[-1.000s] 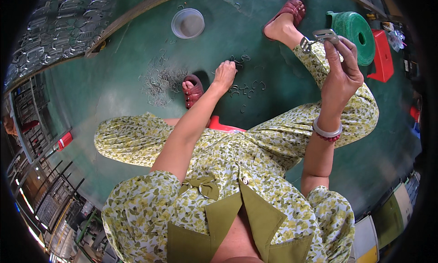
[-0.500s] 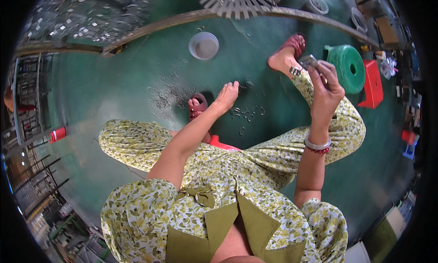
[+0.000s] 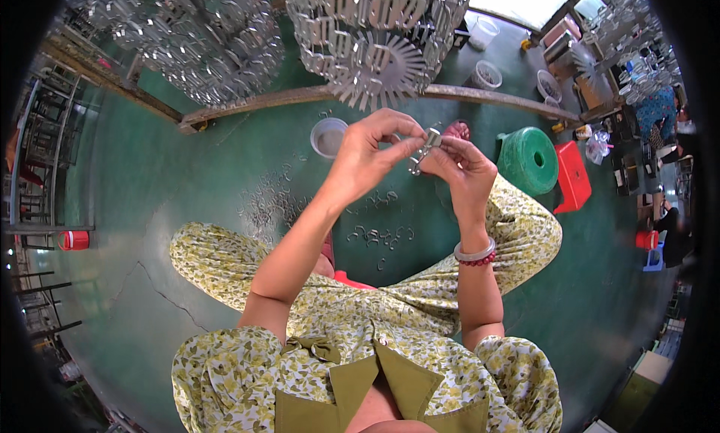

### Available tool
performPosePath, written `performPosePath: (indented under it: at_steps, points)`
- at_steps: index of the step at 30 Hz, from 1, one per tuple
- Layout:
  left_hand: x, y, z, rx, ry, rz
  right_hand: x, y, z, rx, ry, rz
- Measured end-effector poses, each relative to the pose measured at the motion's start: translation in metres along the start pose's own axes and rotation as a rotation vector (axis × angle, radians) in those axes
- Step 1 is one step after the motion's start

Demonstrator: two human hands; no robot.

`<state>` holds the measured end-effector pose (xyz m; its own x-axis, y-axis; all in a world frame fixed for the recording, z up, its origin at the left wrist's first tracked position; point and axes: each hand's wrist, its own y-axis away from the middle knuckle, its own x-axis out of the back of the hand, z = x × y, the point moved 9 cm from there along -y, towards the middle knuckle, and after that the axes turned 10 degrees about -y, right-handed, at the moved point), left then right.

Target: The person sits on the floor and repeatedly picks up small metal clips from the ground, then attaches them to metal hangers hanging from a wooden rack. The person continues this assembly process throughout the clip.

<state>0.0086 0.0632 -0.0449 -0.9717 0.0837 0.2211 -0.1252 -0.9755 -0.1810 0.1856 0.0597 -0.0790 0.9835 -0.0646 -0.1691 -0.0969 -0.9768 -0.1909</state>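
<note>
Both hands are raised in front of me, fingertips meeting on a small shiny metal piece [image 3: 424,151]. My left hand [image 3: 369,154] pinches one end of it between thumb and forefinger. My right hand [image 3: 463,167], with a pale bangle and a red bead bracelet at the wrist, grips the other end. Below them, several small metal rings and clips [image 3: 381,235] lie scattered on the green floor [image 3: 187,193] between my legs. I sit low in a yellow-green flowered dress.
Big clusters of metal pieces [image 3: 375,35] hang from a wooden bar [image 3: 300,99] ahead. A white bowl [image 3: 328,136], a green round stool [image 3: 529,160], a red plastic stool [image 3: 574,176] and a red cup [image 3: 73,240] stand on the floor. Small tubs [image 3: 487,74] sit beyond the bar.
My left hand has lifted off the floor, where it was picking among the loose pieces, and joined my right hand on the metal piece. My view has tilted upward toward the hanging clusters.
</note>
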Motion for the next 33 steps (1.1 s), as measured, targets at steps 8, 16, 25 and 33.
performPosePath:
  at_steps: [8, 16, 25, 33]
  points:
    - [0.003, 0.006, 0.028, -0.283, -0.374, 0.22, -0.02, 0.004, -0.027, 0.099, 0.056, 0.029]
    - [0.009, 0.0, 0.025, -0.127, -0.016, 0.113, -0.024, -0.021, -0.069, 0.093, 0.05, -0.068]
    - [0.025, -0.011, 0.038, -0.155, -0.042, 0.161, -0.087, -0.115, -0.111, 0.244, 0.074, -0.095]
    - [0.037, -0.032, 0.059, -0.256, 0.217, 0.116, -0.085, -0.147, -0.093, 0.243, 0.146, -0.149]
